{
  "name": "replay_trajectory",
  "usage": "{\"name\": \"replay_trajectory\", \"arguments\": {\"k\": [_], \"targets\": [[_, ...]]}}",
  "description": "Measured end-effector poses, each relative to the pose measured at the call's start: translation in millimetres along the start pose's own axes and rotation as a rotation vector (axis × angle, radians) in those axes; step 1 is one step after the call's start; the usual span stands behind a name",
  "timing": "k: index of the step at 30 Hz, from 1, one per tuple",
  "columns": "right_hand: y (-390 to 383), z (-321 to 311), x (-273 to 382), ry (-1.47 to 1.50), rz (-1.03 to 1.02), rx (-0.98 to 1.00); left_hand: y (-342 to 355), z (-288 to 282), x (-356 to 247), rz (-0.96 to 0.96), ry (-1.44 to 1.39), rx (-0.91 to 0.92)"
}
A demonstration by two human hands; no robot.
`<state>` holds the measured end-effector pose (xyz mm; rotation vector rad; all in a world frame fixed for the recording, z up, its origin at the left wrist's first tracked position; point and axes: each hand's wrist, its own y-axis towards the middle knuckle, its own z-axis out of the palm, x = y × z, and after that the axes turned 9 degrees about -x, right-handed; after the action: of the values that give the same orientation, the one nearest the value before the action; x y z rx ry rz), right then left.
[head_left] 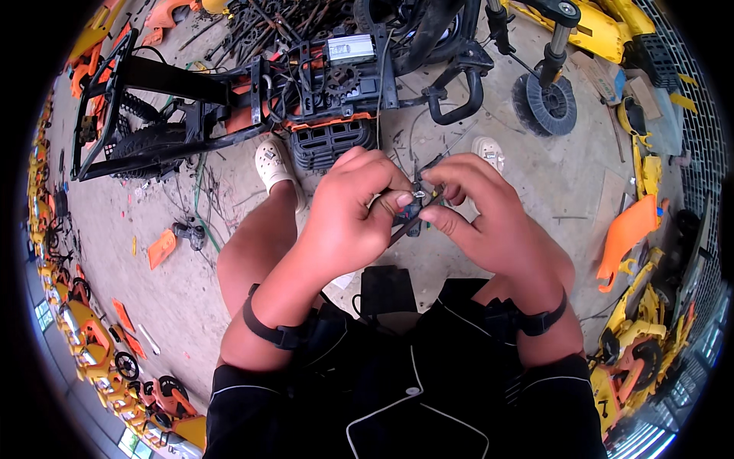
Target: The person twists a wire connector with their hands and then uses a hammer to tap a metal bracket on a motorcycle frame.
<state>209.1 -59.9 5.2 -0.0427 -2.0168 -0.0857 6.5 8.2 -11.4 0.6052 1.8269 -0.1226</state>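
- A small black connector (414, 216) with thin wires sits pinched between both hands, above the knees and near the scene's centre.
- Left hand (348, 210) is clamped on its near-left side; right hand (478, 210) has fingertips closed on its far end.
- The work looks mid-way: the part is off the stripped black bike frame (229, 107) lying far on the concrete floor (176, 291).
- No containers are visible; orange and yellow panels (631, 229) lie loose at the right.

Bright, even daylight with soft shadows; sharp at centre, strong fisheye bending and black corners.
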Motion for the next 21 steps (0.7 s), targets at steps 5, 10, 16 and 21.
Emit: {"name": "replay_trajectory", "arguments": {"k": [5,10,16,21], "targets": [[5,-3,-4,-0.272,-0.338,-0.026,0,0,-3,-0.129,-0.072,0.037],[6,2,-7,-0.178,-0.374,-0.008,-1,-1,-4,-0.094,-0.053,0.053],[-2,7,-3,0.414,0.379,0.133,-3,2,-6,0.206,0.203,-0.031],[0,5,-20,1.352,0.981,0.347,-8,9,-8,0.518,0.379,-0.162]]}}
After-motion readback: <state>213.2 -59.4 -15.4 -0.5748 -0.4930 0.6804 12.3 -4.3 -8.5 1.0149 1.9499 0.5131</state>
